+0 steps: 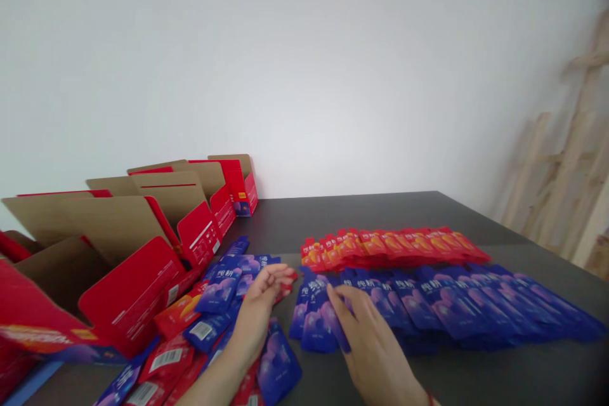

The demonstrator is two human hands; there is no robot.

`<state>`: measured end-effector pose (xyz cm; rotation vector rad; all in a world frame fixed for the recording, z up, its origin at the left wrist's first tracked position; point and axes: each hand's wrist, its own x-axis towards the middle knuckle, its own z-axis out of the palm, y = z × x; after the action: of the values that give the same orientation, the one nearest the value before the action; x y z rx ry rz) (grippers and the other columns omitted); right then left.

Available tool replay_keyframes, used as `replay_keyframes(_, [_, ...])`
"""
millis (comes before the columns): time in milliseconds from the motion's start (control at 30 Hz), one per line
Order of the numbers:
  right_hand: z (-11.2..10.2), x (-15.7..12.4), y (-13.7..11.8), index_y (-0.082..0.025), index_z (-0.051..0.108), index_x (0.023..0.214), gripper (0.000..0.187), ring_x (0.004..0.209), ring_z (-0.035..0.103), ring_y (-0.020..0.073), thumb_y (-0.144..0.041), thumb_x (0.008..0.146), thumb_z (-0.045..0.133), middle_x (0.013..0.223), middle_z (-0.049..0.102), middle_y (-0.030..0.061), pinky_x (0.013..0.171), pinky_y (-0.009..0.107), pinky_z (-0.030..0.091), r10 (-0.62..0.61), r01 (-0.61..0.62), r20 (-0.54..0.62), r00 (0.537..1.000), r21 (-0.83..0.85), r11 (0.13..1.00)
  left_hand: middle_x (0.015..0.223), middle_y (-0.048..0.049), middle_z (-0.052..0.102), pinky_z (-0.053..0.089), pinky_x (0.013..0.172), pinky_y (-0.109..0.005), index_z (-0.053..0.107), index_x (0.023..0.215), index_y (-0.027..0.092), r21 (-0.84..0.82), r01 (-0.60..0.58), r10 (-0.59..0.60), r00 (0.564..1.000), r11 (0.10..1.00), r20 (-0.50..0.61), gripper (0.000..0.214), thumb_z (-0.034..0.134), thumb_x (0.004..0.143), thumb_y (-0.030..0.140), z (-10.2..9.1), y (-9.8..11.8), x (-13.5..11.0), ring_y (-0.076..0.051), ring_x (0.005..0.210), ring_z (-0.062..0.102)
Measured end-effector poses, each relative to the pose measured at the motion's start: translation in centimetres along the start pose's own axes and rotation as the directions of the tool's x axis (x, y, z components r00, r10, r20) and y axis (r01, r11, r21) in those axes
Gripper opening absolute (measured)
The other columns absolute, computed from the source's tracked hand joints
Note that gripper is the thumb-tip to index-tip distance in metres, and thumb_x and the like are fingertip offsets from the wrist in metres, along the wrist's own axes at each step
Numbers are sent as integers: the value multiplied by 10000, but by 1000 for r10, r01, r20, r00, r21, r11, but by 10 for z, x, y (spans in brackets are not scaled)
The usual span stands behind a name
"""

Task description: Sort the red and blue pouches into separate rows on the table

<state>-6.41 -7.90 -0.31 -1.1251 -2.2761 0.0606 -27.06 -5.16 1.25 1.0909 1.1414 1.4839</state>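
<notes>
My left hand (261,298) is over the right edge of a mixed pile of pouches, its fingers curled round a red pouch (287,290) that is mostly hidden behind them. At the left end of a row of overlapping blue pouches (445,304), my right hand (368,330) has thumb and fingers closed on a blue pouch (320,327) printed with purple fruit. Behind that row lies a second one of overlapping red-orange pouches (390,247). The pile includes a loose blue pouch (278,365) near my left wrist and a red pouch (166,358) with its barcode side up.
Several open red cardboard boxes (133,292) with brown insides stand along the left, flaps raised. Another red box (245,187) is farther back. The dark table (333,212) meets a white wall behind. A wooden frame (566,165) leans at the right.
</notes>
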Motion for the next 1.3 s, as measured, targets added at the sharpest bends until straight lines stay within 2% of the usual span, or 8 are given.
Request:
replay_keyframes(133, [22,11,4,10,430,1371,607,1360,329,318,3,768,357,1473,361,215,1095,469,359,-71,71,7,997,-210,975,1070,-74,669,433,906,-344,626,995,175,264,-135,131,991,955,35,255,519,787,278,-12,6,8,-208,996,604])
replay_keyframes(333, [63,7,5,8,489,1331,547,1313,404,339,-82,800,397,1413,435,231,1074,506,374,-85,113,115,990,-268,957,1140,-90,644,452,870,-359,612,1025,171,329,-133,136,991,935,14,300,484,780,288,-22,5,15,-234,1021,602])
replay_keyframes(533, [63,2,4,38,495,1317,538,1306,402,378,-161,818,482,1405,423,267,1088,532,327,-73,109,170,983,-216,970,1136,-88,653,455,859,-342,623,1022,175,323,-96,98,995,941,13,310,505,764,302,-20,5,13,-237,1036,602])
replay_keyframes(800, [47,2,-3,17,474,1342,706,1298,410,385,-492,859,545,1405,424,268,1061,499,370,-22,58,243,970,-145,988,1058,-74,682,424,923,-365,630,994,185,454,-151,114,988,878,108,287,469,779,286,-23,15,15,-236,1034,602])
replay_keyframes(933, [49,2,-3,2,476,1346,672,1306,405,369,-472,874,544,1412,424,255,1073,486,359,-7,38,241,971,-126,991,982,-59,693,429,891,-354,633,890,216,737,-179,58,981,652,187,223,444,794,289,-34,27,14,-234,966,615])
replay_keyframes(1100, [48,3,-3,-25,481,1350,660,1310,400,367,-455,857,573,1416,428,244,1077,498,349,-5,29,232,973,-99,995,1092,-168,660,436,845,-405,629,1019,159,991,-113,-67,991,71,118,358,590,733,371,-44,30,-3,-330,994,612])
replay_keyframes(1167, [44,4,-3,-45,482,1355,667,1316,390,369,-465,847,580,1422,425,235,1083,503,338,-11,32,242,970,-86,996,1132,-200,641,438,844,-417,622,1082,140,993,-114,-88,990,-31,110,461,644,684,371,-43,28,-9,-359,1015,605])
replay_keyframes(1300, [34,7,-9,-60,475,1365,664,1335,355,378,-459,843,577,1453,381,228,1093,519,319,-31,49,265,964,-62,997,1053,-219,663,453,800,-420,644,1046,108,986,-122,-127,986,-110,108,404,603,720,343,-41,27,-13,-366,948,630])
